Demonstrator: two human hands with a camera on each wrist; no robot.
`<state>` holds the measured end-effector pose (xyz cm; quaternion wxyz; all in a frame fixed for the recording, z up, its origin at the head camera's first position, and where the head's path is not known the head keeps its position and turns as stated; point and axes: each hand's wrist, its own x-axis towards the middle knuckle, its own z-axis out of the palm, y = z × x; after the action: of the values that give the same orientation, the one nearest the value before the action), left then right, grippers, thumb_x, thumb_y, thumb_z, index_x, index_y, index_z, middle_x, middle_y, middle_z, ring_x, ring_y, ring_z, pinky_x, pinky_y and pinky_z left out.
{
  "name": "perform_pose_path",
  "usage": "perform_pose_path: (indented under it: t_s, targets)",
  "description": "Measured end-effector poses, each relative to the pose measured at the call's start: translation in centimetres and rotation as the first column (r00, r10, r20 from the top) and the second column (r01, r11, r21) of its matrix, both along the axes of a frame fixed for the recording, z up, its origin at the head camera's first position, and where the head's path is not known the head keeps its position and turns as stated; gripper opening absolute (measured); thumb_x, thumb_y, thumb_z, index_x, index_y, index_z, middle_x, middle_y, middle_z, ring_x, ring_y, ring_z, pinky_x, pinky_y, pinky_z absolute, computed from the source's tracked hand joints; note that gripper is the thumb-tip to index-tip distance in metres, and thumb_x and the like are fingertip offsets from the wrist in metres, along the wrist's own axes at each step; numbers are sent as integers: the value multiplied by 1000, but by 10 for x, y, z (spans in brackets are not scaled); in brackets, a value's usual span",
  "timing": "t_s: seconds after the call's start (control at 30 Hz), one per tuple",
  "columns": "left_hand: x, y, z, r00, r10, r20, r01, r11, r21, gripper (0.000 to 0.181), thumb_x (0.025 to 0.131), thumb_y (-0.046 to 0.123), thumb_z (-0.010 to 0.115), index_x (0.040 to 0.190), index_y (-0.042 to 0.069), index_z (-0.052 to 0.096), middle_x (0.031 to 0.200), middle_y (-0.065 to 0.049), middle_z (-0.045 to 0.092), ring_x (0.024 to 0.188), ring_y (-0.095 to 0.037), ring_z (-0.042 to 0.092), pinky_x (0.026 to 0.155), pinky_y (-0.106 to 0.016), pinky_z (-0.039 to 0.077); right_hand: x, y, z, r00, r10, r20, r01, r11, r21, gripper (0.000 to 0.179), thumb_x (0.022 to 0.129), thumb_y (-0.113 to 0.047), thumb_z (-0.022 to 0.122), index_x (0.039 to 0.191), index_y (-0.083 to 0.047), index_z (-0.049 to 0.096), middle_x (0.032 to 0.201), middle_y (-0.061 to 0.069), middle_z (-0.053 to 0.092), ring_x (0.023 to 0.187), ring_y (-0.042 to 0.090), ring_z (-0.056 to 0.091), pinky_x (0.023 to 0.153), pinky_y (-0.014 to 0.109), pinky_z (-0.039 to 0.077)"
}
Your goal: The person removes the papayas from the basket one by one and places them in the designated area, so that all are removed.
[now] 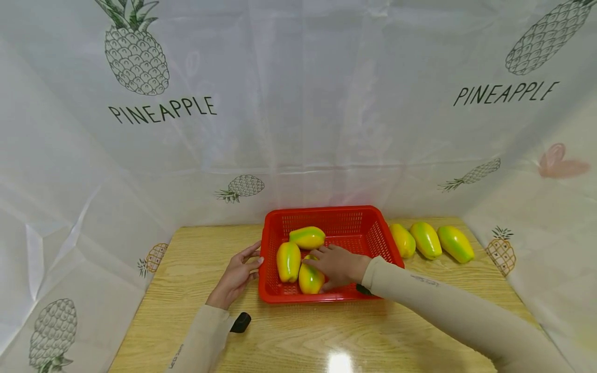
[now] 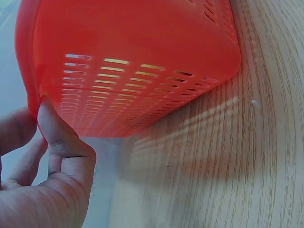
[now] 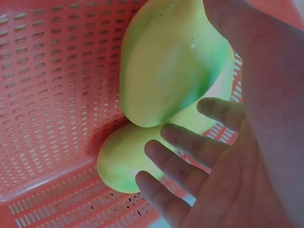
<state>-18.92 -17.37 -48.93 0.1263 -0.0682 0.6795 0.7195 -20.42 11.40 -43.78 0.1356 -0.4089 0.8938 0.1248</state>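
A red plastic basket (image 1: pixel 368 228) with slotted walls stands on the table and holds yellow-green papayas. Inside its left half lie a papaya (image 1: pixel 308 238) at the back, one (image 1: pixel 288 261) at the left and another (image 1: pixel 310 277) near the front. My left hand (image 1: pixel 237 277) pinches the basket's left rim, its thumb (image 2: pixel 59 128) below the lip in the left wrist view. Over the front papaya reaches my right hand (image 1: pixel 338 266), fingers spread and fairly straight; in the right wrist view they are beside the fruit, and contact is hard to tell.
Right of the basket, a papaya (image 1: pixel 402 241), a second (image 1: pixel 426 241) and a third (image 1: pixel 455 244) lie in a row on the wooden table (image 1: pixel 289 342). White sheeting (image 1: pixel 326 129) printed with pineapples hangs behind and along both sides.
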Motion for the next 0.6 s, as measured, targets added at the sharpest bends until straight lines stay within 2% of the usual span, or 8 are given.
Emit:
perform_pose_path:
  t_s: [0.17,0.37,0.6]
  targets:
    - [0,0,0,1000,-6,0,6,1000,7,57,107,0,58,162,10,45,137,-15,46,85,-11,56,69,-22,54,0,-3,-3,1000,-15,3,15,1000,22,81,95,-56,74,162,-21,44,159,5,47,148,27,45,121,46,40]
    - [0,0,0,1000,-8,0,8,1000,9,57,107,1,58,162,10,44,139,-16,45,85,-11,56,70,-21,54,-2,-4,-5,998,-42,37,43,999,-14,78,95,-52,77,159,-20,45,156,6,49,145,27,47,118,47,42]
    - [-1,0,-1,1000,-9,0,9,1000,7,57,107,1,57,162,10,44,139,-16,45,85,-11,55,69,-21,54,-6,-5,-7,994,-77,82,78,997,-16,76,94,-49,80,154,-22,42,149,6,52,136,26,53,116,42,45]
